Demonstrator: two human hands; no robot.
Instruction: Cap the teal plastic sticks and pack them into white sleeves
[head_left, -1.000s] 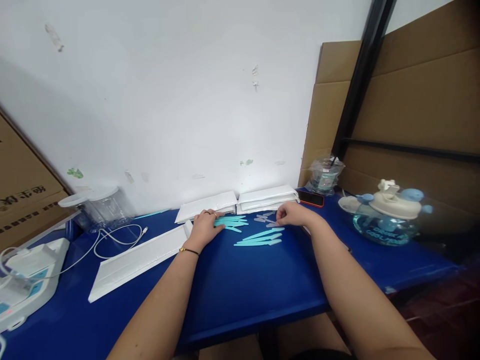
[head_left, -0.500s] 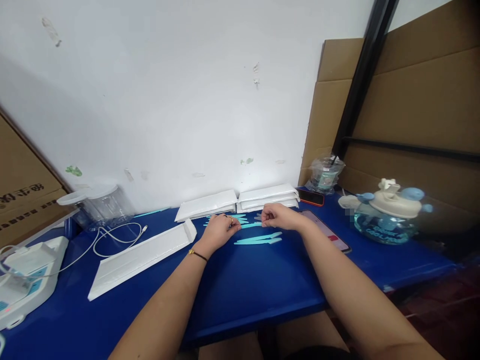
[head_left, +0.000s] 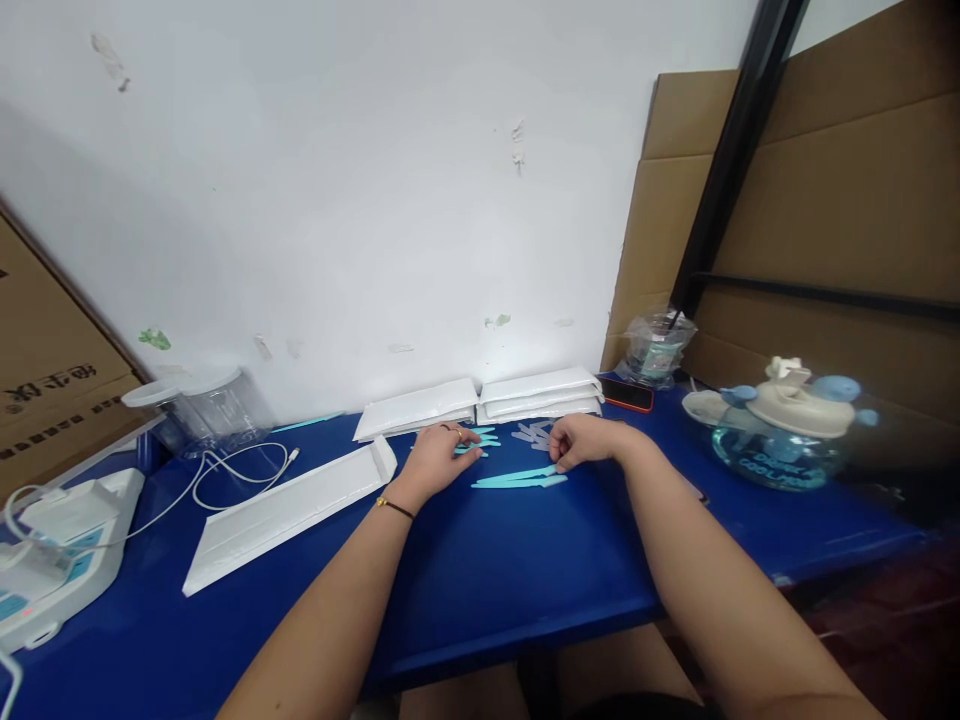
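Both my hands rest on the blue table near the wall. My left hand lies curled over a loose pile of teal plastic sticks, fingertips touching them. My right hand is curled, its fingertips pinching the right end of two teal sticks that lie side by side on the table. Several small pale clear pieces sit between the hands, close to the wall.
A long white envelope lies left of my left hand; white envelope stacks line the wall. A phone, a wrapped cup and a blue water jug stand right. A clear jar, white cable and a white device sit left.
My right hand came down from near the left hand onto the end of the paired teal sticks. My left hand stayed on the stick pile. The camera shifted slightly.
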